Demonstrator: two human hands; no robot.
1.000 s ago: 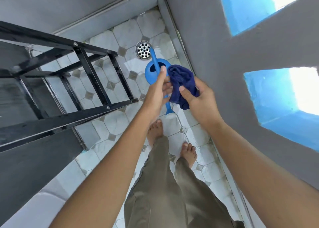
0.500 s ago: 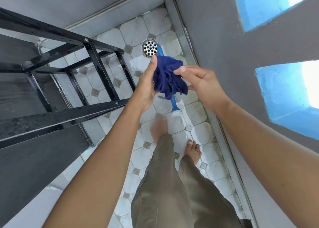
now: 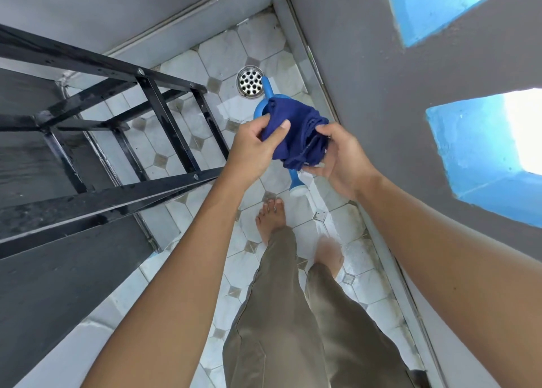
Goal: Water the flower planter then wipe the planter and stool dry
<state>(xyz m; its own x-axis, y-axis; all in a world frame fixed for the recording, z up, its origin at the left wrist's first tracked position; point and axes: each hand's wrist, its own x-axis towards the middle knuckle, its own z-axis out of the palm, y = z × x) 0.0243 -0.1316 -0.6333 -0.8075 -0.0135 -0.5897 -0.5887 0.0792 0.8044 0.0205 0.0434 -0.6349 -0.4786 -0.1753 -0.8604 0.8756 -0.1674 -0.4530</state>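
Observation:
A crumpled dark blue cloth (image 3: 296, 135) is bunched between both hands above the floor. My left hand (image 3: 255, 150) pinches its left side, thumb on top. Its right side rests in my right hand (image 3: 340, 158), palm up with fingers curled around it. Below the cloth a blue watering can (image 3: 294, 182) stands on the wet tiles, mostly hidden; its spout head points toward my feet and its handle reaches toward the drain. No planter or stool is in view.
A black metal frame (image 3: 164, 117) with wet bars stands at the left. A round steel floor drain (image 3: 250, 81) lies in the tiled floor. A grey wall with blue openings (image 3: 481, 141) runs along the right. My bare feet stand on wet tiles.
Both hands have kept working the cloth, turning and regripping it. My right hand has shifted from on top of the cloth to under its right side. My feet have stepped.

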